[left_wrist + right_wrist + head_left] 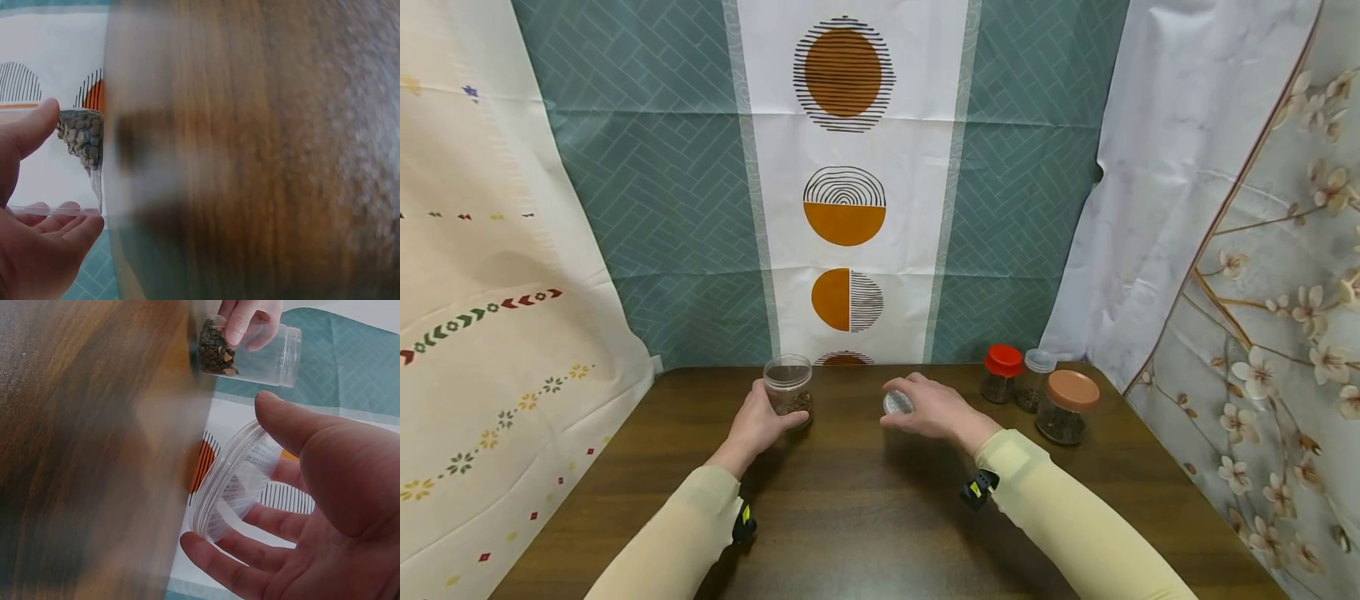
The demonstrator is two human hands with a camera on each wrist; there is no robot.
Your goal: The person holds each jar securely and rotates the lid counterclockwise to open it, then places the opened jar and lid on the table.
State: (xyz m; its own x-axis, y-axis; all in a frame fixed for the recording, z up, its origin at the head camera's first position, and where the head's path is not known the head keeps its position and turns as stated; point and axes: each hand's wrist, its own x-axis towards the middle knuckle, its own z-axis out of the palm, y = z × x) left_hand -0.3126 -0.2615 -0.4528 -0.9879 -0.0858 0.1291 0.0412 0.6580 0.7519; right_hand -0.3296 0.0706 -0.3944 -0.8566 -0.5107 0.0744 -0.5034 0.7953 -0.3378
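My left hand (pixel 758 427) grips a clear, lidless jar (pixel 788 385) near the table's back edge, left of centre. Small dark brown pellets (pixel 81 136) fill its lower part, and the thumb and fingers wrap its sides. To the right, my right hand (pixel 938 408) holds a round clear lid (pixel 897 403) by its rim between thumb and fingers. In the right wrist view the lid (pixel 228 478) is tilted, apart from the jar (pixel 262 359).
Three lidded jars stand together at the table's back right: one with a red lid (pixel 1003 360), one with a clear lid (pixel 1040 361) and a wider one with an orange-brown lid (pixel 1072 390). Patterned cloth (pixel 655 167) hangs behind the brown wooden table (pixel 857 517).
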